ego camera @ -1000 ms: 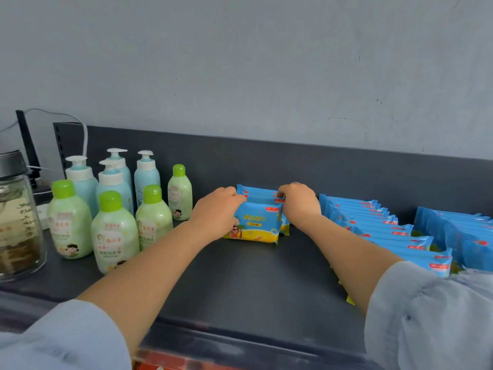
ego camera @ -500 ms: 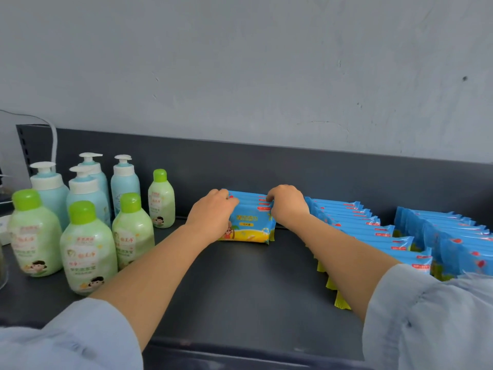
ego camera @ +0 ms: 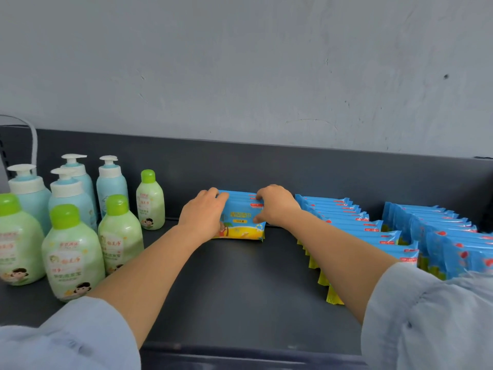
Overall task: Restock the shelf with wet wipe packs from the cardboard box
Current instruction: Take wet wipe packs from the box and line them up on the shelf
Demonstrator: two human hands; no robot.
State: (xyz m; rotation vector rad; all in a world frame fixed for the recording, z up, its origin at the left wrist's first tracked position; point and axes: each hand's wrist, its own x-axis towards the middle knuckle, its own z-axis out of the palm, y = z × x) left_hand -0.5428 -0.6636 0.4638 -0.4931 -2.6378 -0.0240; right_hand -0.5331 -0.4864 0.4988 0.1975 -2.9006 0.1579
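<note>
A small stack of blue and yellow wet wipe packs [ego camera: 241, 222] stands upright at the back of the dark shelf [ego camera: 240, 289], against its rear panel. My left hand [ego camera: 202, 214] grips the stack's left end, fingers curled over the top. My right hand [ego camera: 274, 206] grips the right end, thumb on the front pack. Two longer rows of the same packs stand to the right: a middle row [ego camera: 354, 225] and a far right row [ego camera: 448, 236]. The cardboard box is not in view.
Green-capped lotion bottles [ego camera: 72, 252] and blue pump bottles [ego camera: 69, 188] crowd the shelf's left part. A grey wall [ego camera: 240, 62] rises behind the shelf. A white cable [ego camera: 33, 140] hangs at the far left. The shelf's front edge [ego camera: 240, 351] runs below my arms.
The view has shifted right, so the glass jar at the far left has left the frame. Both hands stay on the ends of the small stack at the back of the shelf.
</note>
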